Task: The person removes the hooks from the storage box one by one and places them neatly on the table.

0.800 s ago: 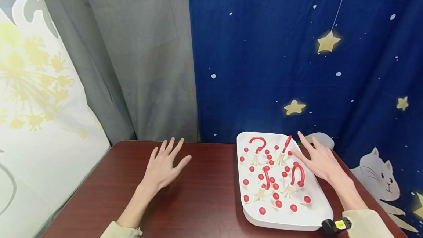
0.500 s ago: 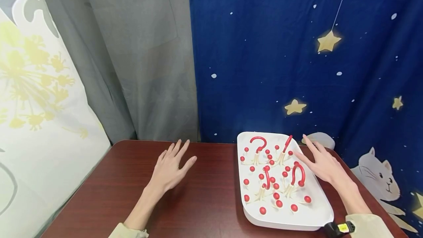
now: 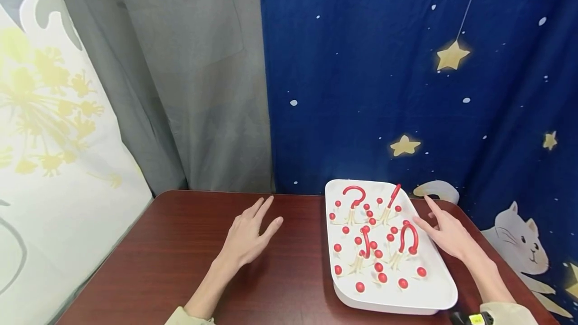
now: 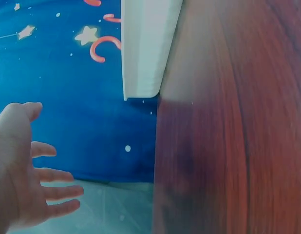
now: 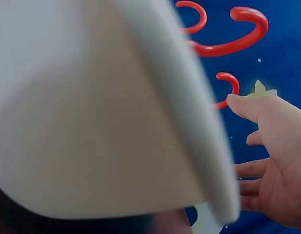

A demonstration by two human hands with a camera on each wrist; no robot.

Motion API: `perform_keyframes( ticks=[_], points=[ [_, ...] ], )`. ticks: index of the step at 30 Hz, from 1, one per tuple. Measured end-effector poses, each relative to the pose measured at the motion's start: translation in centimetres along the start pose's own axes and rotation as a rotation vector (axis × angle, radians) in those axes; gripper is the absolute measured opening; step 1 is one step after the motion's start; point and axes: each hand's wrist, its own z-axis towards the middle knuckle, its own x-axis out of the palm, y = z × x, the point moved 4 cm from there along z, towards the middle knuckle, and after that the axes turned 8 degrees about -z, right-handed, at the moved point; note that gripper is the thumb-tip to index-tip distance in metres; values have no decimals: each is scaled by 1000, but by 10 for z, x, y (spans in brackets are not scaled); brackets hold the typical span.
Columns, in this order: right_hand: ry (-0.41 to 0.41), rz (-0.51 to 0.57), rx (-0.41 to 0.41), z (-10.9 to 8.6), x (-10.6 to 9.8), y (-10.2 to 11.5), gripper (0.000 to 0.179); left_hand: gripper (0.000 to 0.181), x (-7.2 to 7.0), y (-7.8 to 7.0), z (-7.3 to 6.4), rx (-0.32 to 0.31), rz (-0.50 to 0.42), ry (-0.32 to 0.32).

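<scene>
My left hand (image 3: 247,237) is further right than a moment ago, so it is nearer the white tray (image 3: 431,297) but not touching it. My right hand (image 3: 453,234) is a tiny bit further right too, just beside the tray's right edge. So I have one hand on each side. The fingers on both are apart, with nothing in them. The tray sits on the right of the brown tabletop (image 3: 176,255). I count one tray, four red sticks (image 3: 395,196) and about twenty red balls (image 3: 403,283); some bunch up, so I can't be sure.
</scene>
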Motion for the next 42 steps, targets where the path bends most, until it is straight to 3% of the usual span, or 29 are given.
perform_keyframes(
  ticks=[9,19,29,42],
  points=[
    [26,34,32,-5,8,-13,80,63,16,-21,0,61,-63,12],
    [46,103,-7,-10,13,-21,39,59,33,-46,-1,96,-142,43],
    [57,186,3,-10,17,-19,40,49,51,-71,-5,190,-227,128],
    [54,229,26,-13,20,-16,45,29,78,-104,-5,319,-487,195]
  ],
)
